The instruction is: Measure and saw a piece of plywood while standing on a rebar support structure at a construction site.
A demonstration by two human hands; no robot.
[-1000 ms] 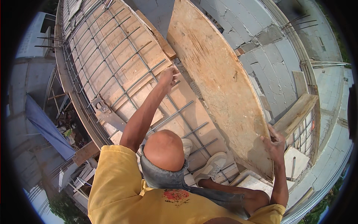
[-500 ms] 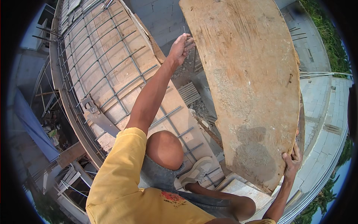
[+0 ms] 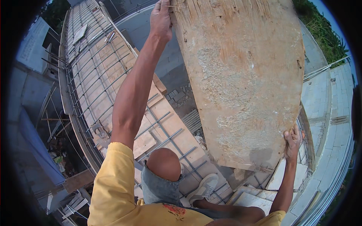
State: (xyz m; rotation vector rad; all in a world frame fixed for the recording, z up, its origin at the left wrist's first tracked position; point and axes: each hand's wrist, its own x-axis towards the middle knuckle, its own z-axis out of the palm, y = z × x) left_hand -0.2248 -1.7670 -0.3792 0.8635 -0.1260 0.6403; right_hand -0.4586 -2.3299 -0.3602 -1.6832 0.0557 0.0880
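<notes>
A large, worn plywood sheet (image 3: 241,86), its face stained and crusted with grey mortar, is held up in front of me. My left hand (image 3: 161,22) is closed at its far left edge, where splintered wood shows; the fingertips are partly hidden. Lower down, my right hand (image 3: 292,143) grips the right edge, thumb on the near face and fingers around the side. A handsaw (image 3: 100,130) lies on the rebar to the left of my knee, its blade mostly hidden by my arm.
A rebar grid (image 3: 102,62) covers the plywood deck (image 3: 171,124) on the left and under my shoe. Between deck and sheet, a gap drops to rubble and slats (image 3: 193,119). Board offcuts (image 3: 252,197) lie near my right leg. A block wall (image 3: 324,139) runs along the right.
The plywood sheet has risen and shifted away, uncovering boards and rebar below its lower end. Both hands moved up with it, the left also leftward. My view has tilted farther ahead.
</notes>
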